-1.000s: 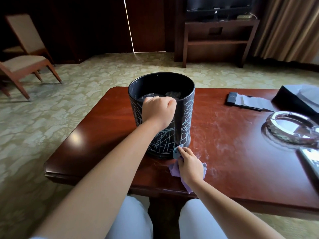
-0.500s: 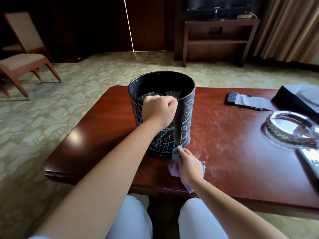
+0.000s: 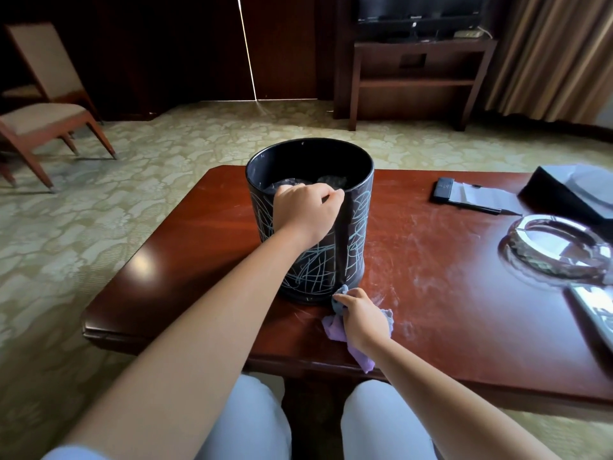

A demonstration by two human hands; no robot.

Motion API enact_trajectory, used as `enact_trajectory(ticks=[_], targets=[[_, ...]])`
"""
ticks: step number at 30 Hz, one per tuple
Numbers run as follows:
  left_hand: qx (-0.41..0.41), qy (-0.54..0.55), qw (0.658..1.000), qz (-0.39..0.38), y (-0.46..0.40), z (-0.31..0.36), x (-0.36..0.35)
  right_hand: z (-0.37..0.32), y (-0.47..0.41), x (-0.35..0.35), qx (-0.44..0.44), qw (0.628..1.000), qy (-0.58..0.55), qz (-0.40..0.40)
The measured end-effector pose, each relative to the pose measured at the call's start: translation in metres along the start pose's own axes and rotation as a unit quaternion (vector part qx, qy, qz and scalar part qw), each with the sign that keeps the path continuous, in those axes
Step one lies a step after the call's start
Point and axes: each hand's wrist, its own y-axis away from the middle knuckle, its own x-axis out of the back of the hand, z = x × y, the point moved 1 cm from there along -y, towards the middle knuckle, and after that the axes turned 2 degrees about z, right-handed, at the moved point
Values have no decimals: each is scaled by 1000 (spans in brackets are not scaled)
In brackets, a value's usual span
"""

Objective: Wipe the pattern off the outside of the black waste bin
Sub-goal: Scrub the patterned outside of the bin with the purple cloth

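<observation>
A black waste bin (image 3: 360, 234) stands upright on the red-brown wooden table (image 3: 185, 260). Pale scribbled lines cover its near outer wall, except for one wiped dark vertical strip. My left hand (image 3: 306, 210) grips the near rim, fingers curled over the edge. My right hand (image 3: 363, 318) holds a purple cloth (image 3: 335, 323) bunched against the bottom of the bin at the foot of that strip. The cloth's tail trails toward the table's near edge. Something dark lies inside the bin.
Pale dust smears the table to the right of the bin. A glass ashtray (image 3: 557, 250), a dark remote on papers (image 3: 464, 194) and a black box (image 3: 570, 194) sit at the right. A chair (image 3: 39, 111) stands far left, a TV stand (image 3: 418, 74) behind.
My right hand with the cloth has stayed low at the bin's base, shifting only slightly. My left hand keeps its grip on the rim.
</observation>
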Motion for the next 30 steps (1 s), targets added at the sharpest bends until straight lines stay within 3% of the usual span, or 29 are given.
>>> enact_trajectory(ticks=[5, 9, 12, 22, 30], targets=[[15, 19, 999, -29, -1, 2, 7, 3, 5, 3, -66, 993, -83, 60], [28, 26, 999, -38, 0, 2, 11, 5, 11, 8, -168, 953, -223, 114], [27, 38, 998, -37, 0, 1, 13, 3, 15, 18, -181, 929, -288, 148], [52, 97, 992, -65, -6, -12, 9, -20, 24, 48, -83, 889, -348, 285], [8, 102, 994, -37, -7, -17, 3, -54, 25, 85, 73, 869, -310, 377]])
